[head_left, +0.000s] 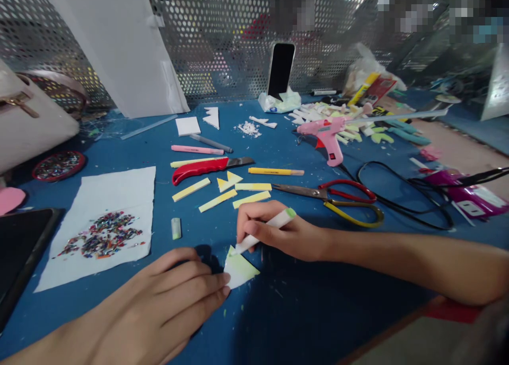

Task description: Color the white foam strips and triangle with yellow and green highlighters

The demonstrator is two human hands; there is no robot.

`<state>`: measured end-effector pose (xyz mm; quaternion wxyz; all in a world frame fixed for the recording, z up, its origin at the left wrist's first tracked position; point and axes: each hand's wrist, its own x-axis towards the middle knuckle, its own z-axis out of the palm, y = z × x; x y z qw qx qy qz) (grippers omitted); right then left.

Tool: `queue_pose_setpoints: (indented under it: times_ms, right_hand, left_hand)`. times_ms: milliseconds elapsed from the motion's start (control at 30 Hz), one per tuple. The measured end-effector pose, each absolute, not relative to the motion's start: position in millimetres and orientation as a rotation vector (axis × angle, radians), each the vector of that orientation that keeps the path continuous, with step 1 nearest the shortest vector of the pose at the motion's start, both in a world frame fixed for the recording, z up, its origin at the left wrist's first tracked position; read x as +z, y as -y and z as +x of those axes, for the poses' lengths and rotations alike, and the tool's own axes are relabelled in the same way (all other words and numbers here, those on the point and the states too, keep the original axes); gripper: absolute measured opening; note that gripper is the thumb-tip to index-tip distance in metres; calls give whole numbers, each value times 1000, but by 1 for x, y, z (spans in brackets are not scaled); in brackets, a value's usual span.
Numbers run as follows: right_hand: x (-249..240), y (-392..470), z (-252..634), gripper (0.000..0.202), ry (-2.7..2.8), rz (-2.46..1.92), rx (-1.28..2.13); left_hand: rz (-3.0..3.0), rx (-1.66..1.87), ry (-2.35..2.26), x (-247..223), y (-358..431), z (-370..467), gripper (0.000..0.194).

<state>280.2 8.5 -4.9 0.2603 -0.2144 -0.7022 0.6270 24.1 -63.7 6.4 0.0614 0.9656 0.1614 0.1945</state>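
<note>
My right hand [284,230] is closed around a white marker [264,231] with a light green end. Its tip rests at the upper corner of a small white foam-like piece [239,272], partly coloured pale green. With fingers stretched out, my left hand [170,301] presses its fingertips on the left edge of that piece; the left thumb is hidden. A loose marker cap [175,228] lies beyond the left hand. Past the right hand are several pale yellow strips [218,201] and a yellow zigzag piece [229,181].
Scissors [308,190], a red-handled knife [210,167] and a pink glue gun [328,134] with a black cord lie farther back. Beads cover part of a white sheet [131,190] at left. A phone [281,68] stands at the back near a heap of scraps [318,113].
</note>
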Motion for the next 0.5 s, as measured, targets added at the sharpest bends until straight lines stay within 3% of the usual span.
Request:
queue_pose_setpoints:
  times_ms: [167,500]
  right_hand:
    - [-7,-8,281,53,1917,-571,1799]
    - [-7,-9,279,49,1896,-578,1697]
  left_hand:
    - [2950,586,-480,9,62,24,33]
    - [2909,616,-499,6,64,24,37]
